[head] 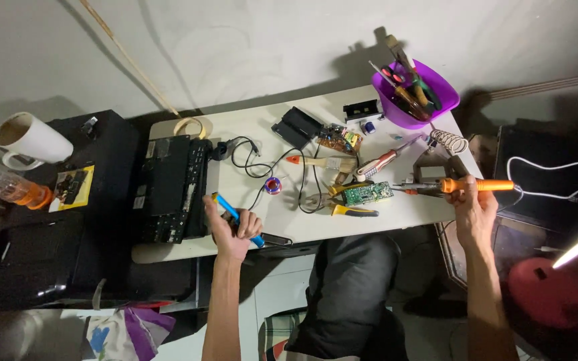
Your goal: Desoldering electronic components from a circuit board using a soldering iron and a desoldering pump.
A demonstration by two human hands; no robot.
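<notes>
While both hands grip tools, the green circuit board lies untouched at table centre, so soldering looks not yet begun. Left hand, at eight o'clock of the board, closed around a blue-handled tool. Right hand, at three o'clock, closed around an orange soldering iron, tip pointing toward the board. Yellow-handled pliers touching the board's near edge.

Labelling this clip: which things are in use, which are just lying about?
In use:
left hand holding blue tool
right hand holding orange soldering iron
green circuit board

Lying about:
purple tub of tools
white mug
paintbrush
yellow-handled pliers
plastic bottle
</notes>
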